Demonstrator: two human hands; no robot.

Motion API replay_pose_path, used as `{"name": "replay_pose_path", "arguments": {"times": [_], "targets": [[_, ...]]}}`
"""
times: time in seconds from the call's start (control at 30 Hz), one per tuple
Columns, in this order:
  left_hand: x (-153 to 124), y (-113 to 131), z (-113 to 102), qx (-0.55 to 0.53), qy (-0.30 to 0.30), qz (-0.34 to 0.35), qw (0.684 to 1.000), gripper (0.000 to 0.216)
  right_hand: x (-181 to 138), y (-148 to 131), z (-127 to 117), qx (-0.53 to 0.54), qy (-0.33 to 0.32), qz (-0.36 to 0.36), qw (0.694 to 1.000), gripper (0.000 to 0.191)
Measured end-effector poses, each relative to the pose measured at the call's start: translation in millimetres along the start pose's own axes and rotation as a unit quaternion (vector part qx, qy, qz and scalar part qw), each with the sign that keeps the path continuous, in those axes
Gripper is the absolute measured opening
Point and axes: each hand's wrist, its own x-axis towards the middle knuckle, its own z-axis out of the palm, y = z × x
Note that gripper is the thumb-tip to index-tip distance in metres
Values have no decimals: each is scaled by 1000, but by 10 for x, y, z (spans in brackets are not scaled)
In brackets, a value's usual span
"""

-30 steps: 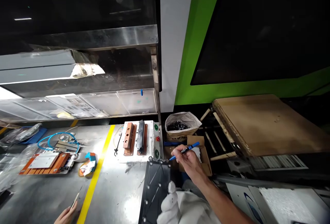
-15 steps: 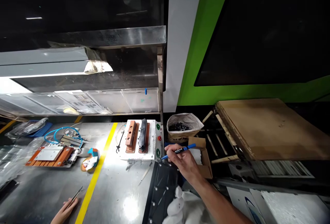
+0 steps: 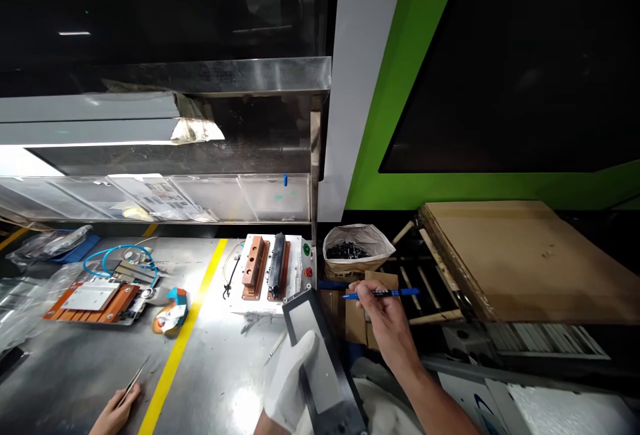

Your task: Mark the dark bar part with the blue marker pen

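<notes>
Lower centre of the frame: left hand (image 3: pixel 293 381), in a white cloth glove, clamped around a flat rectangular dark-framed panel (image 3: pixel 320 355) with a pale grey face, tilted above the shiny metal desk (image 3: pixel 225 381). Just right of it, bare right hand (image 3: pixel 385 315) pinched on a slim blue pen (image 3: pixel 380 293) lying level. Behind: crumpled plastic-lined bag (image 3: pixel 356 248) holding small black parts; open cardboard box (image 3: pixel 357 318), contents hidden; white fixture (image 3: pixel 270 265) carrying copper-brown blocks.
</notes>
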Motion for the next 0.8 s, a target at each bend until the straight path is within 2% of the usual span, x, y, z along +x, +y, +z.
{"name": "replay_pose_path", "arguments": {"times": [0.07, 0.1, 0.17, 0.2, 0.23, 0.27, 0.3, 0.37, 0.47, 0.67, 0.8], "targets": [[-79, 108, 720, -3, -20, -1, 1000, 86, 40, -42, -12, -33, 1, -5, 999, 47], [-107, 119, 1153, -6, -29, 2, 1000, 81, 71, -59, -8, -49, -2, -10, 999, 48], [-133, 94, 2038, -22, 9, 31, 999, 67, 146, -74, 12, -68, -11, -19, 997, 48], [-135, 79, 2423, -22, -10, 32, 999, 62, 186, -73, 25, -72, -16, -21, 997, 47], [-133, 72, 2732, -18, -54, 16, 998, 59, 224, -68, 39, -73, -22, -24, 997, 47], [-131, 78, 2950, -13, -52, 21, 998, 56, 259, -62, 53, -72, -28, -26, 997, 46], [-128, 95, 3080, -5, -55, 22, 998, 56, 290, -58, 66, -72, -34, -28, 996, 46], [-128, 151, 3131, 11, -46, 29, 998, 60, 338, -58, 88, -77, -51, -31, 995, 46], [-143, 223, 3018, 24, -51, 23, 998, 68, 381, -65, 111, -98, -68, -32, 992, 47], [-160, 229, 3036, 23, -67, 6, 997, 59, 399, -107, 151, -119, -33, -32, 992, 47], [-109, 185, 3055, 25, -65, 16, 997, 52, 421, -213, 278, -106, -120, -78, 984, 43]]}}
